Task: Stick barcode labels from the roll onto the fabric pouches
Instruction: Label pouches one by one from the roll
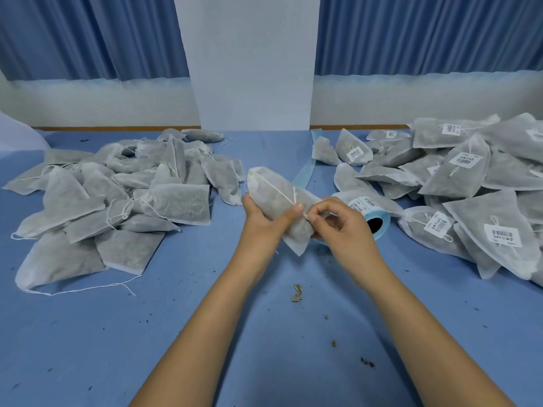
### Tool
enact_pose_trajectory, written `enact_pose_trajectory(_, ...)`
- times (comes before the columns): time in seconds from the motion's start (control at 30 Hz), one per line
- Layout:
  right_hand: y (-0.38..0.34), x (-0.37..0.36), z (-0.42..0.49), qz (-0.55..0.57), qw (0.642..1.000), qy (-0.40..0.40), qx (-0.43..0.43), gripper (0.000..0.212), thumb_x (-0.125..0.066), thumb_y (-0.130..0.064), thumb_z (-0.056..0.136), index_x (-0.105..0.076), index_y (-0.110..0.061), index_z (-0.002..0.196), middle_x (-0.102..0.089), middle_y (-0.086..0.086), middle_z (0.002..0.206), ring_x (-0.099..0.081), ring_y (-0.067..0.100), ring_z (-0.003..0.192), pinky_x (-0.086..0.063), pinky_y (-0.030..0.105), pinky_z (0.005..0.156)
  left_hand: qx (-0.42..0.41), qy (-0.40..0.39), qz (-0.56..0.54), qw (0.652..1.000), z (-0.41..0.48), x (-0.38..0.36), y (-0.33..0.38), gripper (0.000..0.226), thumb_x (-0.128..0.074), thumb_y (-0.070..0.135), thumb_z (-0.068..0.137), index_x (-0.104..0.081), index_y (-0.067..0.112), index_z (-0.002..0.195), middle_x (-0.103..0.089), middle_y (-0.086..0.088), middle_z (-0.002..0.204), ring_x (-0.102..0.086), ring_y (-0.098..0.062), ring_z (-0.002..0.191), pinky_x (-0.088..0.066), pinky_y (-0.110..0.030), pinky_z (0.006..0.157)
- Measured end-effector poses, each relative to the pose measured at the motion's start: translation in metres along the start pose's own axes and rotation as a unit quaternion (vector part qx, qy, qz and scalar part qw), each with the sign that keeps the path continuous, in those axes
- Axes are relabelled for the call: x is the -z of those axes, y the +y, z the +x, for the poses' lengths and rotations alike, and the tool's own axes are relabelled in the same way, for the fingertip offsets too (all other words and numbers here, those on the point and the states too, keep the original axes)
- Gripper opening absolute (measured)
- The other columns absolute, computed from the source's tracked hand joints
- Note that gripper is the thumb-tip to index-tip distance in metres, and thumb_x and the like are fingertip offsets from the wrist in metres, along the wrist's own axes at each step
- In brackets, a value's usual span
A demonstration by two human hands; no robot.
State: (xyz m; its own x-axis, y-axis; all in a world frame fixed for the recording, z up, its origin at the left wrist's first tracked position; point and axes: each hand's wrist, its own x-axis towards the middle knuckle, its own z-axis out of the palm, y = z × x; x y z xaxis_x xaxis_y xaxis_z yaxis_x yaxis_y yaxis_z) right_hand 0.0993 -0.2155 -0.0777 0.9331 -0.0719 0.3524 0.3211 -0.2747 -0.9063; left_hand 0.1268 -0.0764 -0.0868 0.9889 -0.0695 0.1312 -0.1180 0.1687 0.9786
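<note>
The left hand [262, 221] is gripping a slanted fabric pouch [271, 196]; the right hand [344, 223] is pinching its drawstring [277, 190], the label roll [367, 205] lying just behind this hand.

1. Up front, the pouch [264, 186]: thin white non-woven cloth, matt, slightly sheer, dark filling showing through.
2. Its cord [276, 189] looks like pale twisted cotton string, dull.
3. The label roll [367, 208]: white paper labels on pale blue backing with a faint sheen.
4. The table [264, 348] has a smooth, matt blue surface, speckled with dry leaf crumbs.
5. Behind, curtains [88, 33] of pleated blue cloth.
</note>
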Motion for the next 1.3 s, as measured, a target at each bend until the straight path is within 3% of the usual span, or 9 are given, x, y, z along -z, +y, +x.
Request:
enact_pose_trajectory(0.2,0.001,-0.004,-0.001,-0.01,1.0,-0.009,0.013,0.007,-0.06,0.005,0.087,-0.063,0.004,0.081,-0.056,0.015,0.093,-0.053,0.035,0.087,-0.05,0.055,0.083,-0.07,0.045,0.078,0.993,0.005,0.004,-0.004,0.069,-0.071,0.011,0.087,-0.024,0.026,0.135,-0.047,0.013,0.126,-0.052,0.006,0.11,-0.051,-0.018,0.084)
enact_pose_trajectory(0.33,-0.002,0.001,-0.002,-0.021,0.999,-0.01,0.033,0.013,-0.065,-0.006,0.087,-0.066,0.001,0.077,-0.057,0.011,0.089,-0.057,0.015,0.074,-0.056,0.026,0.07,-0.095,0.093,0.071,0.989,0.003,0.002,-0.004,0.066,-0.067,0.011,0.088,-0.023,0.033,0.132,-0.045,0.014,0.125,-0.049,0.019,0.103,-0.045,-0.006,0.079)
enact_pose_trajectory(0.47,0.003,0.03,0.007,-0.233,0.965,0.117,0.012,0.029,-0.071,-0.033,0.082,-0.062,-0.011,0.065,-0.058,-0.006,0.065,-0.049,0.008,0.058,-0.036,0.012,0.057,-0.194,0.141,0.138,0.961,0.003,0.007,-0.001,0.075,-0.066,0.0,0.085,-0.02,0.026,0.139,-0.033,0.028,0.12,-0.042,0.032,0.097,-0.033,0.007,0.074)
enact_pose_trajectory(0.57,0.007,0.04,0.006,-0.352,0.929,0.018,-0.11,0.031,-0.074,-0.051,0.073,-0.063,-0.022,0.071,-0.061,-0.012,0.073,-0.053,0.002,0.066,-0.041,0.021,0.06,-0.242,0.142,0.225,0.933,0.003,0.01,-0.001,0.058,-0.068,0.0,0.083,-0.03,0.029,0.116,-0.039,0.014,0.116,-0.042,0.013,0.097,-0.031,-0.001,0.082)
enact_pose_trajectory(0.67,0.012,0.034,0.002,-0.392,0.903,-0.081,-0.154,0.019,-0.077,-0.037,0.073,-0.062,-0.025,0.075,-0.057,-0.011,0.076,-0.055,0.011,0.073,-0.044,0.028,0.065,-0.268,0.121,0.301,0.907,0.005,0.013,-0.008,0.031,-0.064,-0.003,0.083,-0.057,0.025,0.092,-0.043,0.005,0.104,-0.044,0.011,0.094,-0.031,-0.001,0.081)
enact_pose_trajectory(0.77,0.013,0.036,0.004,-0.351,0.92,-0.095,-0.144,0.017,-0.069,-0.015,0.083,-0.061,-0.021,0.069,-0.058,-0.003,0.071,-0.052,0.014,0.065,-0.039,0.024,0.057,-0.266,0.056,0.345,0.898,0.003,0.009,-0.015,0.03,-0.059,-0.01,0.081,-0.074,0.016,0.077,-0.047,0.005,0.098,-0.049,0.0,0.082,-0.037,-0.004,0.071)
enact_pose_trajectory(0.97,0.014,0.039,0.008,-0.239,0.963,-0.065,-0.11,0.013,-0.058,-0.012,0.092,-0.057,-0.017,0.079,-0.062,0.001,0.081,-0.053,0.013,0.073,-0.036,0.008,0.056,-0.313,-0.037,0.423,0.85,-0.003,-0.009,-0.02,0.024,-0.057,0.013,0.084,-0.077,0.015,0.098,-0.059,-0.007,0.11,-0.059,-0.027,0.095,-0.047,-0.028,0.076)
enact_pose_trajectory(1.13,0.01,0.037,0.009,-0.135,0.985,-0.038,-0.103,0.015,-0.057,-0.015,0.093,-0.061,-0.012,0.078,-0.049,-0.014,0.046,-0.041,-0.001,0.042,-0.031,0.009,0.043,-0.295,-0.046,0.435,0.849,-0.007,-0.014,-0.017,0.029,-0.057,0.021,0.089,-0.073,0.009,0.11,-0.057,-0.002,0.11,-0.057,-0.021,0.094,-0.041,-0.021,0.076)
enact_pose_trajectory(1.3,0.003,0.033,0.006,-0.033,0.994,0.004,-0.1,0.016,-0.056,-0.014,0.094,-0.066,-0.008,0.083,-0.057,-0.017,0.045,-0.046,-0.005,0.04,-0.031,0.006,0.044,-0.342,-0.023,0.411,0.845,-0.008,-0.015,-0.017,0.021,-0.066,0.018,0.09,-0.074,0.004,0.103,-0.061,-0.014,0.108,-0.061,-0.026,0.096,-0.047,-0.026,0.079)
